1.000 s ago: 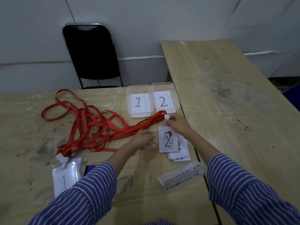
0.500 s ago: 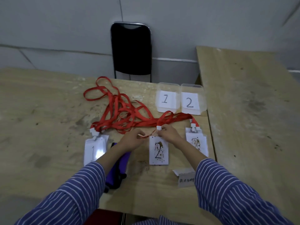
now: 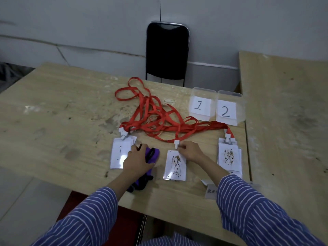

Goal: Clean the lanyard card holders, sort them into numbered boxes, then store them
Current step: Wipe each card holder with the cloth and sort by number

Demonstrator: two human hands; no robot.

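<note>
Card holders lie in three spots along the near edge of the wooden table [image 3: 53,107]: a clean one marked 1 [image 3: 120,154] on the left, a stained one marked 2 [image 3: 175,165] in the middle, and a small stack of stained 2s [image 3: 229,157] on the right; their red lanyards [image 3: 152,114] tangle together toward the far side, where two clear boxes, box 1 [image 3: 201,106] and box 2 [image 3: 229,109], stand side by side. The right hand [image 3: 190,152] rests at the top of the middle holder, fingers curled and seemingly pinching at the white clip [image 3: 176,144] (the exact contact is hard to make out); the left hand [image 3: 139,161] lies over a purple cloth [image 3: 150,157] between the left and middle holders, fingers curling onto it, though whether they have closed round it I cannot tell. Cleaning looks like the step in hand; it would go best with the right hand pinning the holder flat by its top edge while the cloth wipes downward across the brown stains, away from the clip, so the sleeve does not slide or drag its strap through the tangle; the clean holder is best kept apart from the dirt.
</note>
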